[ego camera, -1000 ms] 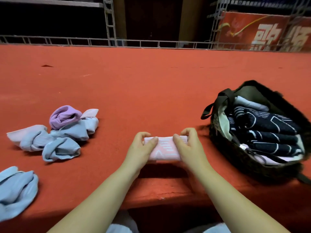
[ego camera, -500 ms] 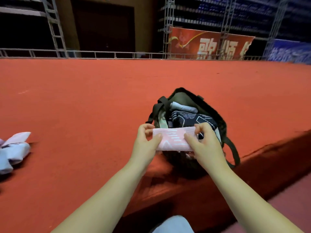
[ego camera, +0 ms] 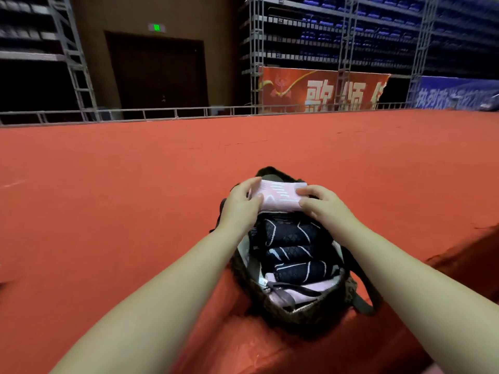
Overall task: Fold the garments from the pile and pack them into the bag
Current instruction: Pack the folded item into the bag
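Observation:
A folded pink garment with white lines (ego camera: 278, 197) is held over the far end of an open dark bag (ego camera: 305, 318). My left hand (ego camera: 241, 205) grips its left end and my right hand (ego camera: 322, 205) grips its right end. Inside the bag lie several rolled dark garments with white lines (ego camera: 293, 233), and a pink garment (ego camera: 302, 291) shows at the near end. The pile of unfolded garments is out of view.
The bag sits on a red carpeted platform (ego camera: 121, 211) close to its front edge (ego camera: 445, 255), which drops off at the right. A metal rail (ego camera: 162, 113), scaffolding and a red banner (ego camera: 321, 90) stand beyond the platform's far edge.
Both hands have carried the folded pink garment from the platform rightward to above the bag's far end. The view has swung right, so the garment pile has left the frame.

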A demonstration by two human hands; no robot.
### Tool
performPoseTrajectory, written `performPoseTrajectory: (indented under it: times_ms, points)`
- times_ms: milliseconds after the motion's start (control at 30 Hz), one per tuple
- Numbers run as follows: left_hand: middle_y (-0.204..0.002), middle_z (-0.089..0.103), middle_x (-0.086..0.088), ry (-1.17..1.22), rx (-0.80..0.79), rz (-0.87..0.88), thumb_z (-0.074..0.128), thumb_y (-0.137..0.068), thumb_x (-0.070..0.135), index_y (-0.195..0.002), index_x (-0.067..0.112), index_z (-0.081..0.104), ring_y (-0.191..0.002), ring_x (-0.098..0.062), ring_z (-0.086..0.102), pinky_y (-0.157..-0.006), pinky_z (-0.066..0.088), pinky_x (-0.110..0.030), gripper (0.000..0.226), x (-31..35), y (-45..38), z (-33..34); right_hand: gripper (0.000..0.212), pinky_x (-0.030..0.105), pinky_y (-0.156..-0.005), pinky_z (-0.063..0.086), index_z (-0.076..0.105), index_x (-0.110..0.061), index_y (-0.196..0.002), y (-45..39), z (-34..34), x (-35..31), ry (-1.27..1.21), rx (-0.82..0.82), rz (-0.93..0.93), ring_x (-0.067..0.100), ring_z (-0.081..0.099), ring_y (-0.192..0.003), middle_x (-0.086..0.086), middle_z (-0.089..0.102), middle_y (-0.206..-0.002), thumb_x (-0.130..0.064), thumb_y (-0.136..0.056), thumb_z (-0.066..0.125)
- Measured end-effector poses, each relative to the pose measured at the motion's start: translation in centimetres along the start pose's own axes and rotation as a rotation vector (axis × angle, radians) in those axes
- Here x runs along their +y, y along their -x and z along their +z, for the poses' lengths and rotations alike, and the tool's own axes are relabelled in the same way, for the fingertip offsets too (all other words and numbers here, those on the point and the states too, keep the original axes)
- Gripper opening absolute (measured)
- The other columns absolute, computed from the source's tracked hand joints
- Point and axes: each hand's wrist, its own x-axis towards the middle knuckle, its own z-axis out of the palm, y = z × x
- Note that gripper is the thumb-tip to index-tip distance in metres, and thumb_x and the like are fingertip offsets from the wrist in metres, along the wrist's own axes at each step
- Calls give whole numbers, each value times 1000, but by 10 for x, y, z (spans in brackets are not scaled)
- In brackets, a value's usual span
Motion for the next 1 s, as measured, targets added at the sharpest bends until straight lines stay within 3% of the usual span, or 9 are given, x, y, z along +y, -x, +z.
performPoseTrajectory:
  times_ms: [67, 133, 167, 200, 267, 367, 533, 700, 1000]
  points:
    - [-124, 55, 5, -95, -72, -3, 51, -91, 17, -123, 22, 59, -115, -13, 52, -101, 41, -32, 34, -5, -11, 7, 24, 26, -85, 37, 63, -13, -109, -16, -6, 2, 174, -50, -41, 12, 52, -100, -3, 58, -110, -15, -86, 57]
    - [-111, 56, 1, -202, -215, 28, 47, -91, 34, -104, 20, 64, -106, -14, 52, -93, 39, -29, 25, -8, -13, 16, 21, 28, -74, 34, 61, -6, -88, -28, -9, 8, 383, -70, -92, 16, 50, -89, 1, 55, -90, -21, -89, 46]
    - [-118, 56, -5, -260, -283, 31, 43, -89, 45, -104, 17, 64, -112, -17, 50, -97, 37, -31, 38, -13, -15, 22, 33, 31, -78, 36, 60, -7, -84, -33, -11, 14, 527, -81, -81, 19, 50, -94, 4, 57, -91, -31, -91, 39]
    - [-136, 47, -11, -338, -338, -6, 38, -88, 53, -117, 19, 61, -127, -21, 41, -108, 30, -35, 50, -17, -15, 27, 46, 35, -92, 37, 63, -10, -92, -36, -13, 19, 699, -95, -45, 22, 47, -112, 8, 60, -108, -41, -93, 29]
    - [-158, 10, -9, -491, -379, -75, 31, -94, 54, -143, 27, 38, -145, -25, 7, -118, 10, -41, 56, -27, -14, 35, 57, 41, -115, 18, 58, -19, -124, -36, -7, 29, 907, -112, -30, 24, 19, -143, 12, 35, -150, -50, -96, 18]
    - [-160, 1, -1, -489, -403, -63, 30, -97, 51, -148, 29, 25, -146, -26, -6, -118, 4, -49, 56, -39, -17, 37, 50, 38, -119, 7, 37, -19, -143, -24, 5, 27, 905, -266, -103, 23, 7, -147, 7, 17, -159, -41, -102, 20]
    - [-160, 7, 2, -520, -494, -86, 25, -83, 70, -149, 33, 19, -147, -21, 3, -118, 11, -44, 76, -41, -17, 27, 47, 42, -117, 12, 39, -23, -140, -22, 8, 26, 923, -303, -8, 25, 17, -144, 4, 32, -152, -43, -102, 19]
    - [-144, 40, 7, -336, -502, -13, 49, -95, 37, -144, 21, 35, -128, -7, 39, -104, 30, -23, 53, -24, 6, -21, 54, 36, -114, 18, 47, -21, -136, -19, 18, 9, 887, -137, -169, 22, 29, -139, 3, 44, -145, -49, -96, 25]
    - [-102, 66, 7, -361, -409, -196, 53, -94, 28, -103, 26, 62, -94, -10, 60, -84, 46, -28, 14, -23, 87, -177, 49, 37, -108, 30, 48, -17, -135, 34, 154, -53, 649, -272, -319, 24, 39, -131, 4, 51, -136, -44, -95, 44]
